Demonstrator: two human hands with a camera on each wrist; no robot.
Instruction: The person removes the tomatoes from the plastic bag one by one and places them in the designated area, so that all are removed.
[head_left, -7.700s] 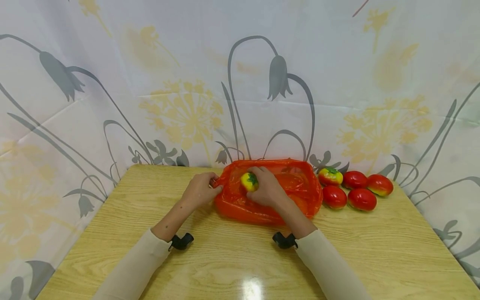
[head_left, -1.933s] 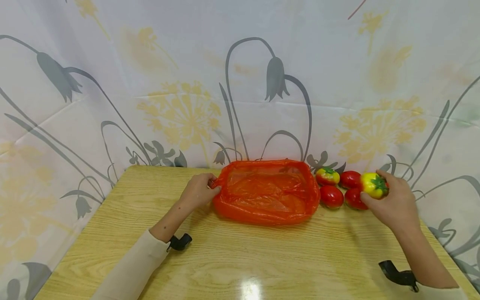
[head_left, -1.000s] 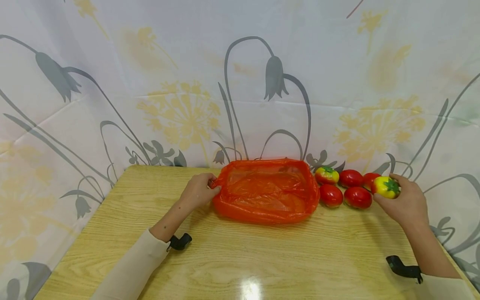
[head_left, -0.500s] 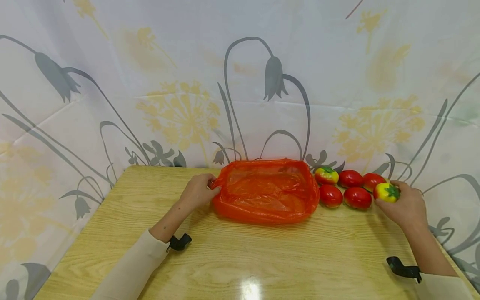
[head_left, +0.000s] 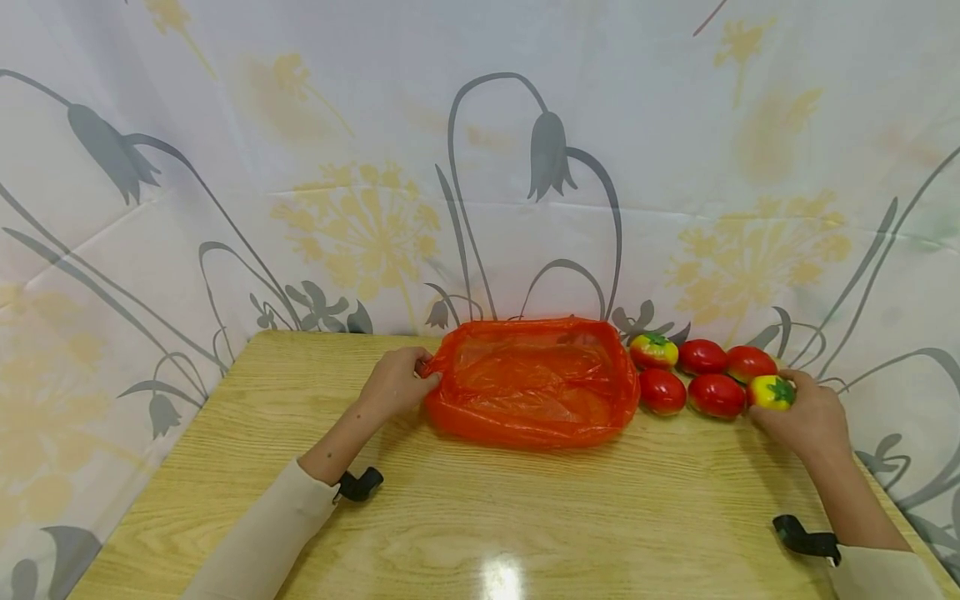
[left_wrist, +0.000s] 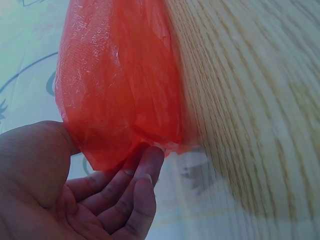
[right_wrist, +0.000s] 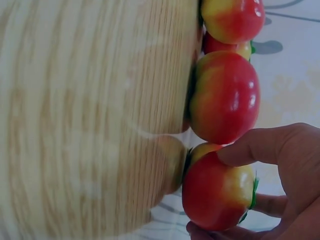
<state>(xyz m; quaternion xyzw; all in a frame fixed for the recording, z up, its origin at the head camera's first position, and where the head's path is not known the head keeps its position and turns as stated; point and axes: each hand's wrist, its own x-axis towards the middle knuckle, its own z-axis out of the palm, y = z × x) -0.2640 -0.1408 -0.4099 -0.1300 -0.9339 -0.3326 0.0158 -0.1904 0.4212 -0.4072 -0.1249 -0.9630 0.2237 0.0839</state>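
My left hand (head_left: 395, 385) pinches the left edge of a thin red plastic bag (head_left: 525, 433), which is spread wide with its mouth upward. In the left wrist view the bag (left_wrist: 120, 85) hangs between thumb and fingers. At the right end of the table my right hand (head_left: 812, 417) grips a toy tomato (head_left: 768, 392), yellow and red with a green leaf top. The right wrist view shows thumb and fingers around this tomato (right_wrist: 212, 192), low at the tabletop and beside another red tomato (right_wrist: 227, 97).
Several toy tomatoes stand in two rows right of the bag, among them a yellow one (head_left: 654, 351) and red ones (head_left: 716, 396). Behind the wooden table (head_left: 450, 517) hangs a flower-patterned cloth (head_left: 360, 125). A black wrist camera (head_left: 806, 536) sits at each sleeve.
My right hand has gone from inside the bag to the far right with a tomato, then lowered it to the front row's end. The left hand keeps its hold on the bag.
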